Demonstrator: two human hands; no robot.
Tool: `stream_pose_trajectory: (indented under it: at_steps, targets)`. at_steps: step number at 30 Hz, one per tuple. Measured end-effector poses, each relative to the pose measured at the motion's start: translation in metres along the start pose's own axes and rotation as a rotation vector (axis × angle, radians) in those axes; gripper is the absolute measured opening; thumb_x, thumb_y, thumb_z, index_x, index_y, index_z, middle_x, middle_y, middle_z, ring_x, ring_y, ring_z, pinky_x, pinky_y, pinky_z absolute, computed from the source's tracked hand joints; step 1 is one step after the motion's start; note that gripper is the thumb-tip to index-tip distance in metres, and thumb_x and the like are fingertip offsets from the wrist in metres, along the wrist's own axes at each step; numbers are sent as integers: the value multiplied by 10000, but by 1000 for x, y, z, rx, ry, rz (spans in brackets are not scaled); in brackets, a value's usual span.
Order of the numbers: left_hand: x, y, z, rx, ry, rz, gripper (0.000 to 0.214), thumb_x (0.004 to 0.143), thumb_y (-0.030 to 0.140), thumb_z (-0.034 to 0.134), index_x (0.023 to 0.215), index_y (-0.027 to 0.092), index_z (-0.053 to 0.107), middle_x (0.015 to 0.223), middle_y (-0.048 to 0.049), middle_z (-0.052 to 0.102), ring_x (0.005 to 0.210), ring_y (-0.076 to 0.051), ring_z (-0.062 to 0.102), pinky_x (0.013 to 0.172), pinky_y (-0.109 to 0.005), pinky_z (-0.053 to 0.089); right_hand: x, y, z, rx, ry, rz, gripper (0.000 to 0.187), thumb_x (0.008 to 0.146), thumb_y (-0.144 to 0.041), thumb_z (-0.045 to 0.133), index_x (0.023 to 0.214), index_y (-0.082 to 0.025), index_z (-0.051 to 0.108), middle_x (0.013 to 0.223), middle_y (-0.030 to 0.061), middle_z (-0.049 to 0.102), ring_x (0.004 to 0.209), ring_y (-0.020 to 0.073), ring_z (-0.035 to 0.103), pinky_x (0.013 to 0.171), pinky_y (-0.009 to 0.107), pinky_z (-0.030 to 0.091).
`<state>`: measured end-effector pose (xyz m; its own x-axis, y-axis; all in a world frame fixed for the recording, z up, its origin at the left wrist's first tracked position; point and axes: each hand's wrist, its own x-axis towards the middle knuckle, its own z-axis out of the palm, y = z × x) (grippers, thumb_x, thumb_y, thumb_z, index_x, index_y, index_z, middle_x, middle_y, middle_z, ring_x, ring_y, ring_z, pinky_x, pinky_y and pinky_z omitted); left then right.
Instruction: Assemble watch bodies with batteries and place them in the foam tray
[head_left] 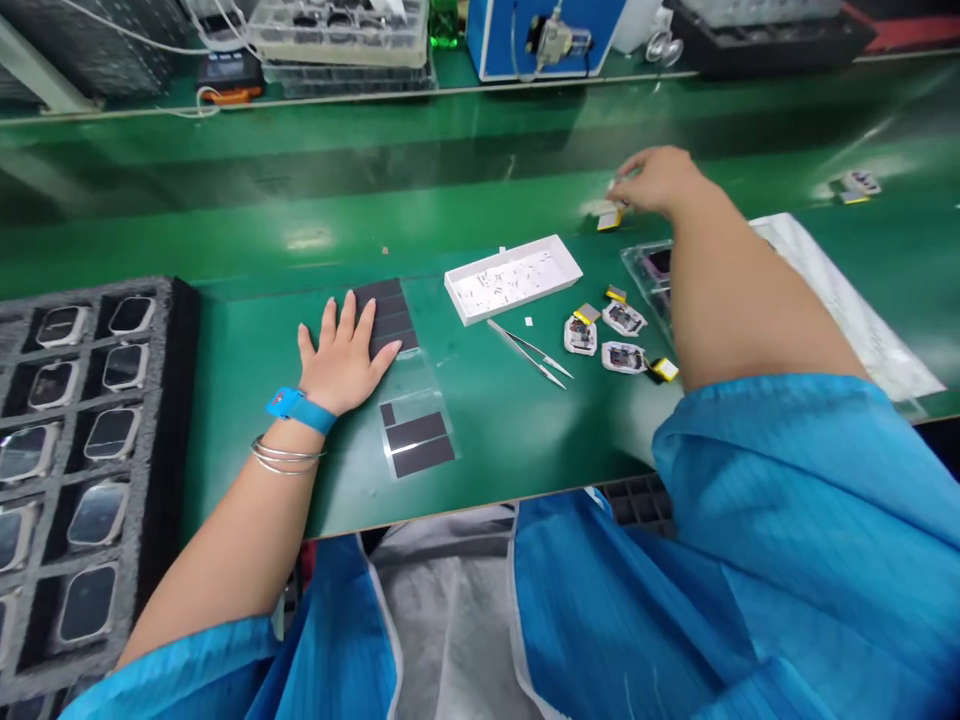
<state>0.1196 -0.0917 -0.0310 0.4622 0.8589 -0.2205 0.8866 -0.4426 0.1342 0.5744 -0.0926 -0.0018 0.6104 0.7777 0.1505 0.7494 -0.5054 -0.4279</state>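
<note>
My left hand (341,355) lies flat with fingers spread, partly over a clear sheet with black rectangular stickers (420,445). At the far side, my right hand (660,180) pinches a small white watch module (609,214) with a yellow-edged battery; its fingertips hide part of it. Several similar open watch modules (623,357) with batteries lie nearer, below my right forearm. Metal tweezers (531,355) rest on the green table between the hands. Behind them stands a shallow white box (514,279) with many tiny dark pieces in it.
At the left, a black foam tray (169,400) holds several square watches. Under my right arm lie a clear plastic tray (637,262) and a white sheet (847,300). Another module (861,183) sits far right. A shelf at the back bears a blue machine (495,40) and plastic boxes (337,45).
</note>
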Motion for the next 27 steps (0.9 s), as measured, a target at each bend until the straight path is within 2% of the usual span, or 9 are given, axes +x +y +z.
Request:
stream_pose_trajectory:
  at_steps: [3,5,7,10,12,15,18,22,27]
  targets:
    - [2,-2,2,-40,26,15,745,1012,581,318,1658,228,210,1745,-80,91,1627,-343,61,1255,-706,75,-31,-38,-21,75,110,-55,515,845,-209,728,1293,32,655,1232,197,726,1065,123,691,954,275,495]
    - [4,-4,3,-80,53,23,739,998,577,383,1645,238,271,1740,-97,134,1622,-360,91,1248,-720,84,-62,-72,-30,204,146,-156,511,871,-240,697,1307,20,648,1229,135,723,1093,126,694,925,220,497]
    - [5,-6,3,-150,125,32,747,958,569,502,1617,252,351,1725,-127,204,1611,-391,131,1238,-736,107,-101,-106,-30,481,132,-302,492,824,-173,740,1263,32,658,1153,93,728,1050,144,713,918,226,523]
    - [6,-7,-1,-399,308,160,855,823,571,721,1570,264,438,1678,-147,337,1588,-401,222,1261,-664,196,-164,-150,-7,758,-7,-462,372,774,-81,775,1141,-87,712,1044,18,745,944,125,718,922,272,583]
    - [3,-6,-3,-682,325,320,953,732,601,805,1554,264,459,1614,-139,452,1531,-376,367,1250,-562,322,-198,-169,22,824,-142,-497,303,764,-116,788,1051,-170,710,1041,3,743,929,150,721,901,310,615]
    - [-1,-3,-5,-1040,181,455,967,649,635,853,1472,222,558,1446,-136,629,1359,-342,585,1162,-471,474,-231,-180,63,898,-211,-493,291,767,-162,774,1029,-217,661,1017,2,740,931,172,709,911,360,617]
    - [-3,-2,-5,-1167,116,435,855,582,551,919,1320,189,681,1325,-127,708,1257,-326,659,1117,-457,522,-241,-179,85,964,-202,-474,357,760,-219,791,1060,-233,598,1054,16,726,932,174,685,906,360,594]
    - [-2,-4,-6,-1358,95,319,808,520,430,966,1254,206,714,1295,-110,721,1190,-292,693,1031,-420,590,-239,-172,88,1008,-210,-534,189,888,-347,693,1012,-241,597,1106,35,701,1048,198,645,888,358,567]
    - [-4,-3,-9,-1569,49,221,700,493,359,977,1150,249,760,1205,-60,740,1049,-217,723,881,-324,647,-238,-171,91,887,-141,-645,46,921,-286,676,935,-247,656,1193,60,651,1198,229,581,960,381,534]
